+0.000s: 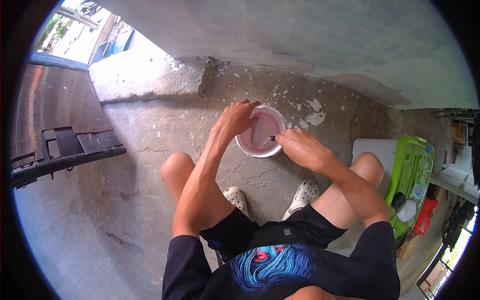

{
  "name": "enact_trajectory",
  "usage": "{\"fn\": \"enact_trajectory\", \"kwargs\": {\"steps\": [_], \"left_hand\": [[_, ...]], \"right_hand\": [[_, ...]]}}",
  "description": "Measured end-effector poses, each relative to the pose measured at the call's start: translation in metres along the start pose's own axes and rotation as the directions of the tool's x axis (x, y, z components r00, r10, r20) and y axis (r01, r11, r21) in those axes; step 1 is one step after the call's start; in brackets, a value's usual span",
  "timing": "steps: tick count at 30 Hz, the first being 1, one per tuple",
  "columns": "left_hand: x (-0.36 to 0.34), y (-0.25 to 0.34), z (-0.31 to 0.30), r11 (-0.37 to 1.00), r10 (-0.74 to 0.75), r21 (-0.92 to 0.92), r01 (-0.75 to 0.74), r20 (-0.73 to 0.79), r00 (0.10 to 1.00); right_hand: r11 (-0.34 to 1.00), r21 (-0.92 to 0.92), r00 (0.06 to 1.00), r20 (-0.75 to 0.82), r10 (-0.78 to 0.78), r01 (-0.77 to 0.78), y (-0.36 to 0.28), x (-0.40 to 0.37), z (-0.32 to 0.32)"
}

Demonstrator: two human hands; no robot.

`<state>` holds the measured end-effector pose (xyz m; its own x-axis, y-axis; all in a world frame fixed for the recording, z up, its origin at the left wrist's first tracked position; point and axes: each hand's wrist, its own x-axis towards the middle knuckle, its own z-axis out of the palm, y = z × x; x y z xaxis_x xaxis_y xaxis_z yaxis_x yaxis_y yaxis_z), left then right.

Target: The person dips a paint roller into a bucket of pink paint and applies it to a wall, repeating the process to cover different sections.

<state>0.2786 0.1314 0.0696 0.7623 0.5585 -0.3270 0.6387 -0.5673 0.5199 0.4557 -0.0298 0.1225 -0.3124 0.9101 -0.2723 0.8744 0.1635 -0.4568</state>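
A round white bucket (283, 118) stands on the concrete floor between and ahead of my feet, with a pale pinkish, wet-looking coating inside. My left hand (241, 118) grips its rim on the left side, thumb reaching over the inner edge. On the other side, my right hand (301, 146) is closed round the handle of what looks like a small trowel (271, 138). Its dark neck shows by my fingers, and the pale blade points down into the bucket; the handle is hidden in my fist.
A smooth grey wall (320, 35) rises just ahead, with white splashes (316, 118) on the floor below. A concrete ledge (150, 80) and a dark panelled frame (65, 110) are at left. At right lies a green crate (407, 185) holding plastic bottles, beside a red item (425, 216).
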Motion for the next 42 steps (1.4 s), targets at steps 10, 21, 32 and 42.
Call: {"fn": "enact_trajectory", "kwargs": {"steps": [10,21,32,42], "left_hand": [[0.002,-0.001,0.001,1.000,-0.001,0.010,0.001,0.003,1.000],[0.000,0.004,-0.002,1.000,0.001,0.015,-0.001,0.010,1.000],[-0.002,0.006,-0.003,1.000,0.000,0.020,0.000,0.007,1.000],[-0.003,0.005,-0.001,1.000,0.005,0.027,-0.004,-0.004,1.000]], "right_hand": [[1.000,0.019,1.000,0.004,-0.016,0.016,0.001,0.001,0.000],[0.996,-0.084,1.000,0.005,0.020,-0.019,-0.002,-0.009,-0.019],[0.999,-0.041,0.999,-0.033,-0.017,0.015,-0.003,0.001,-0.008],[0.999,-0.054,0.999,-0.033,-0.013,0.011,-0.006,0.007,-0.012]]}}
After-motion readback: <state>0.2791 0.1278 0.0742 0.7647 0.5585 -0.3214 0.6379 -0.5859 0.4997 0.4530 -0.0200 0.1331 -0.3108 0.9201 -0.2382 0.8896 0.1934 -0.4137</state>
